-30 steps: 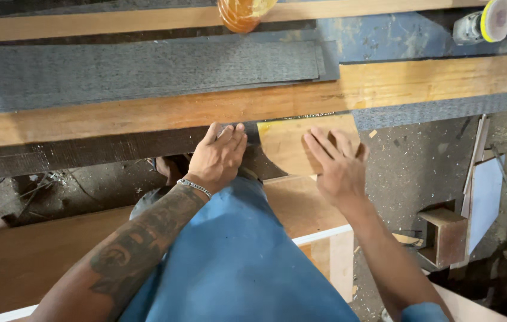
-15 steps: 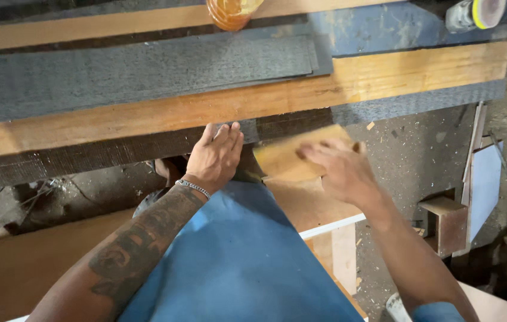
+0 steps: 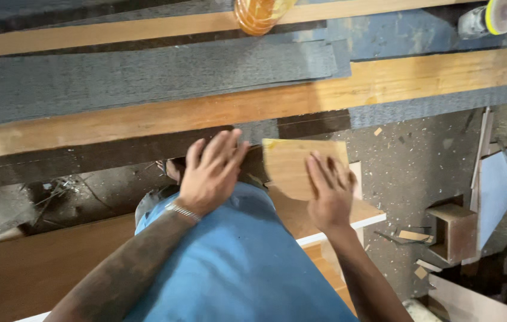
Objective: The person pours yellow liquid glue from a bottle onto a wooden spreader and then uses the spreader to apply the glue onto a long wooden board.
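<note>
1. I start at the left: a long light wooden plank point(image 3: 146, 122) runs from nine o'clock across to two o'clock, with dark grey textured strips point(image 3: 146, 71) lying above it and another dark strip point(image 3: 86, 156) just beneath it.
2. My left hand point(image 3: 210, 173) sits near the centre, fingers spread and laid flat on the lower edge of that dark strip, pinching nothing. A metal bracelet point(image 3: 182, 211) circles its wrist.
3. Just to the hand's three o'clock lies the small tan wooden piece point(image 3: 292, 164), roughly square with a rounded lower corner, its top edge meeting the dark strip.
4. My right hand point(image 3: 328, 191) rests on the piece's right half, fingers spread and pressed flat on its face. The two hands stay apart, with the bare left part of the piece between them.
5. At five o'clock of the piece a white-edged board point(image 3: 349, 217) juts out below it.
6. Toward three o'clock the dusty floor point(image 3: 420, 161) gives open room, until a small wooden box point(image 3: 453, 229) at four o'clock.
7. At twelve o'clock an amber jar point(image 3: 259, 13) stands; a yellow-disc sander point(image 3: 492, 15) lies at one o'clock.
</note>
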